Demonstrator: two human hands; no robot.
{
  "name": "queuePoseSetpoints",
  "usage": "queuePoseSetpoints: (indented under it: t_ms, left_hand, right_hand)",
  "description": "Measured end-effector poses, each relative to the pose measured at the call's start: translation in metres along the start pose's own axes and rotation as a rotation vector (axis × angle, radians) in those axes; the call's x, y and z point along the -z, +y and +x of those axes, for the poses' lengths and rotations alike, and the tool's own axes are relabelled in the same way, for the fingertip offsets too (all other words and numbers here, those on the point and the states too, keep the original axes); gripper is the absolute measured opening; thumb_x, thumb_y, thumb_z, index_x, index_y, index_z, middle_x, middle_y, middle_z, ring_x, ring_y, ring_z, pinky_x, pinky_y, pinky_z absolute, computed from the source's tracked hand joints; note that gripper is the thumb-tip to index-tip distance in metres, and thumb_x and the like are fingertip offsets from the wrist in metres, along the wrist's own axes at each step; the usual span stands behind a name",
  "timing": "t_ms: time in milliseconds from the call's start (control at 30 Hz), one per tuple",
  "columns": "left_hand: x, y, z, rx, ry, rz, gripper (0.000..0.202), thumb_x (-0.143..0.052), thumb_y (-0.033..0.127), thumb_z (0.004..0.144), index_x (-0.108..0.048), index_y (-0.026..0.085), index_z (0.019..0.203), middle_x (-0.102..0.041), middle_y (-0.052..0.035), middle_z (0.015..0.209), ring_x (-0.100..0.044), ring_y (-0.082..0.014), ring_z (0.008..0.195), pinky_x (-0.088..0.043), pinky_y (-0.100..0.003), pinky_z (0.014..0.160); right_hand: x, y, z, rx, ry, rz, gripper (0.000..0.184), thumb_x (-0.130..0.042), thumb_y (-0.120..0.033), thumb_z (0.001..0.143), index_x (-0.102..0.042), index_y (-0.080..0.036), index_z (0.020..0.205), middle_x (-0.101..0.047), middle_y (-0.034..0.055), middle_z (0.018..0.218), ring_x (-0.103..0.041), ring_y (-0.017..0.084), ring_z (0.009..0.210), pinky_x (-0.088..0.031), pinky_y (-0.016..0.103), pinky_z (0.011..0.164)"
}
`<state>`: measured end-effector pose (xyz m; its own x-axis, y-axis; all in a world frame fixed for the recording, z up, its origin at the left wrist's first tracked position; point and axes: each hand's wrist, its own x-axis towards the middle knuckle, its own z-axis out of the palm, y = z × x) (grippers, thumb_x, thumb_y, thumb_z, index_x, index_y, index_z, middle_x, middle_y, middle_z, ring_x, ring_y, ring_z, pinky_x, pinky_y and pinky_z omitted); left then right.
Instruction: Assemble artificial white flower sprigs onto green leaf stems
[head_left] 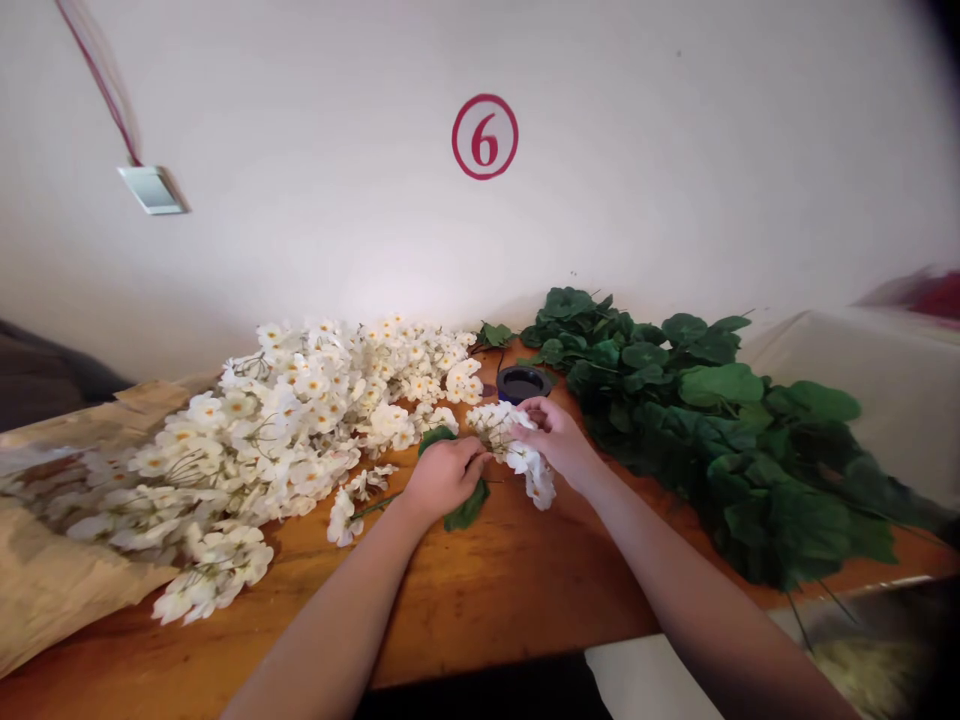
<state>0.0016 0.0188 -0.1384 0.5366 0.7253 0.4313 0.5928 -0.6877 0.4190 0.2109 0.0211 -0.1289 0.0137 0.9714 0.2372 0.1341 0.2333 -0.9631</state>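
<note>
My left hand (448,477) is closed in a pinch at the stem end of a white artificial flower spray (499,425). Green leaves (466,508) poke out below and above this hand; how they join the stem is hidden by the fingers. My right hand (556,440) has its thumb and fingers closed on the blossoms at the spray's right side. Some white petals hang down beneath it. Just beyond the hands lies a dark roll of tape (523,384). A smaller white flower sprig (345,515) rests left of my left wrist.
A large heap of white flowers (300,400) covers the table's left side, partly over brown wrapping paper (67,580). Green leaf stems (720,440) are piled on the right. The wooden table (525,590) meets a pale wall (337,150) marked with a red circled 6 (485,137).
</note>
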Motion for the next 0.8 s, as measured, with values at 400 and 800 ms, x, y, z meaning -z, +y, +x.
queuePoseSetpoints:
  t_ms: [400,800]
  left_hand:
    - [0.040,-0.006,0.011,0.390,0.505,-0.998,0.027,-0.064,0.043,0.079,-0.056,0.018,0.073,-0.052,0.0044,0.057,-0.045,-0.0089,0.051,-0.036,-0.022,0.052]
    - [0.062,-0.015,0.011,0.418,0.649,-1.228,0.042,-0.051,0.059,0.084,-0.055,0.020,0.068,-0.040,0.0021,0.046,-0.038,-0.0105,0.046,-0.037,-0.027,0.048]
  right_hand:
    - [-0.005,0.003,0.001,0.067,0.339,0.301,0.034,-0.058,-0.056,0.081,-0.053,-0.022,0.081,-0.060,-0.0005,0.071,-0.054,0.015,0.056,-0.044,0.029,0.053]
    - [-0.043,-0.007,-0.039,0.394,-0.422,-0.380,0.033,-0.046,-0.048,0.092,-0.065,-0.023,0.084,-0.065,0.0038,0.082,-0.058,0.019,0.075,-0.043,0.031,0.069]
